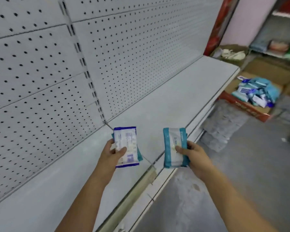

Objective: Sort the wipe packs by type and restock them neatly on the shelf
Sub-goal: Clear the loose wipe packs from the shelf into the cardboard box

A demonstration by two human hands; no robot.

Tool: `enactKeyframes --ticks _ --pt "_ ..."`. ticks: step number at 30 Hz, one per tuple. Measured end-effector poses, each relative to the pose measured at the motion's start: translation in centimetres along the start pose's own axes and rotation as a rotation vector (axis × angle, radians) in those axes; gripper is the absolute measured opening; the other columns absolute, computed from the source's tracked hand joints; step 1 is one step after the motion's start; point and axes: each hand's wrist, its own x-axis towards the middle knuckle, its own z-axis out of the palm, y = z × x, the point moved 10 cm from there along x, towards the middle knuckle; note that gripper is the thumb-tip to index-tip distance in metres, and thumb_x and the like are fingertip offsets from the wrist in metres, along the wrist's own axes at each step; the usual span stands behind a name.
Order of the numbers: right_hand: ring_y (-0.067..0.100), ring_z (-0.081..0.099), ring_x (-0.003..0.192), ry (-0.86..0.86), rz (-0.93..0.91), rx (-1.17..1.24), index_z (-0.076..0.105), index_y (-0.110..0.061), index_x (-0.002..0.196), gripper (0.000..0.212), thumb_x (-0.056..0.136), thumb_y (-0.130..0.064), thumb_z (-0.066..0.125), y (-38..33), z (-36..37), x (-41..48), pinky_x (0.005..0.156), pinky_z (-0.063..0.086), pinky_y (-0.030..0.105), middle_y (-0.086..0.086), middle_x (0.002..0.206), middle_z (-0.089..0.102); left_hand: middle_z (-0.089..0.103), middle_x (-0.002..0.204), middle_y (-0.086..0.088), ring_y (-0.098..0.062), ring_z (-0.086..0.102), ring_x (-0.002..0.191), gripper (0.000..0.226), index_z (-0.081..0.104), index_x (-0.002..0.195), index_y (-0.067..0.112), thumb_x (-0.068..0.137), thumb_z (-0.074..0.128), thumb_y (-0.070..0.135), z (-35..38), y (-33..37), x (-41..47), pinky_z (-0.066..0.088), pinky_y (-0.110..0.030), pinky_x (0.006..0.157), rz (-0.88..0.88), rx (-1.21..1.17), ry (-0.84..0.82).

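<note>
Both hands are closed on wipe packs just below the middle of the frame, held above the front part of the shelf (166, 101). The left hand (113, 152) grips a blue-edged pack (126, 144) with the thumb across its face. A teal edge (139, 155) shows behind that pack, so this hand seems to carry a second pack of the other type. The right hand (193, 155) pinches a teal pack (173, 148), thumb on its face and fingers behind. Whether there is more than one pack in that grip I cannot tell.

No packs lie on the visible part of the shelf, so this looks like the start of restocking, and the first packs down will set the rows. A sound way is to choose one zone per type. Blue-edged packs could go toward the pegboard back panel (40, 72) on the left of the frame, and teal ones to the right of them, with a clear gap between.

The left hand's mixed pair needs separating first. The teal pack behind could pass across to the right hand, or be laid in the teal zone before the blue one goes down.

Each pack should sit flat or upright, but all in one manner, label outward, edges square to the shelf lip.

Soft packs slide and slump, so they want setting down, not dropping. The remaining heap of packs (258, 92) sits in a cardboard box (246, 108) on the floor at the right of the frame.
</note>
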Motion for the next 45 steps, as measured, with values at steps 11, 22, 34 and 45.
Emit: enactKeyframes --ticks 11,22,34,45 --pt "0.032 0.071 0.096 0.3 -0.13 0.277 0.064 -0.006 0.116 0.028 0.088 0.0 0.067 -2.2 -30.9 -10.3 0.087 0.057 0.046 0.013 0.109 0.073 0.073 0.116 -0.009 -0.027 0.072 0.103 0.032 0.063 0.125 0.014 0.094 0.063 0.006 34.8 -2.6 -4.3 0.061 -0.037 0.083 0.045 0.084 -0.364" --pt "0.029 0.07 0.103 0.499 -0.137 0.43 0.063 -0.016 0.123 0.029 0.095 -0.01 0.06 -2.9 -48.6 -9.4 0.094 0.053 0.048 0.006 0.111 0.075 0.073 0.116 -0.008 -0.029 0.072 0.101 0.033 0.059 0.126 0.014 0.094 0.065 0.015 56.6 -4.7 -2.5 0.06 -0.035 0.07 -0.035 0.177 -0.549" --pt "0.031 0.071 0.1 0.629 -0.136 0.481 0.065 -0.007 0.118 0.028 0.09 -0.003 0.064 -9.2 -66.2 -1.0 0.093 0.055 0.049 0.011 0.108 0.075 0.075 0.112 -0.003 -0.025 0.073 0.101 0.029 0.061 0.121 0.019 0.094 0.066 0.01 80.4 -5.8 5.5 0.058 -0.049 0.089 -0.133 0.225 -0.697" --pt "0.028 0.072 0.095 0.586 -0.157 0.472 0.064 -0.007 0.114 0.027 0.089 0.002 0.064 -15.9 -86.7 8.1 0.088 0.057 0.043 0.01 0.105 0.075 0.074 0.114 -0.009 -0.029 0.072 0.103 0.033 0.058 0.123 0.011 0.092 0.066 0.006 101.9 -6.3 12.8 0.062 -0.042 0.08 -0.143 0.163 -0.591"
